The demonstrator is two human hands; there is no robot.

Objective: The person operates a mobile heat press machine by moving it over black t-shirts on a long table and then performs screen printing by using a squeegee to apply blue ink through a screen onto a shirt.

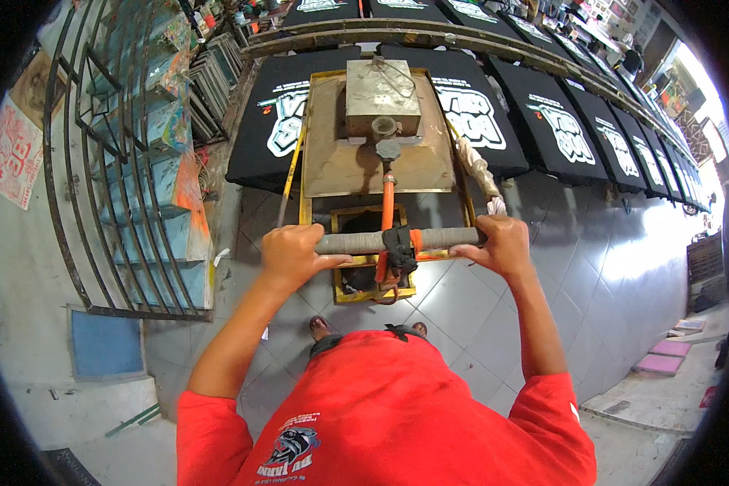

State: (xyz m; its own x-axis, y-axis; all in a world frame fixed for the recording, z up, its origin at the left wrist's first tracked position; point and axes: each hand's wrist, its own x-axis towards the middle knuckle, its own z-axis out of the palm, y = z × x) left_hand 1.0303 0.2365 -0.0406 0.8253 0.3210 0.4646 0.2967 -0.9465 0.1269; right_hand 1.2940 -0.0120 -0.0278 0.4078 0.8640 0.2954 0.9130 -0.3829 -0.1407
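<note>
Both my hands grip a horizontal handlebar (351,244) wrapped in greyish tape. My left hand (290,255) is closed round its left end, and my right hand (506,245) round its right end. Beyond the bar a wide metal heater hood (324,174) with a box-shaped metal top (378,91) sits on a yellow frame (306,207). An orange hose (388,201) runs from the hood to a dark bundle at the bar's middle. The hood hangs over black T-shirts with white lettering, one (271,97) showing at its left and another (474,89) at its right.
More printed black shirts (555,121) lie on slanted boards in a row curving away to the right. At left stands a metal-barred rack (89,202) beside paint-stained blue shelves (158,194). Grey floor tiles (535,275) stretch under the cart; pink panels (664,356) lie at far right.
</note>
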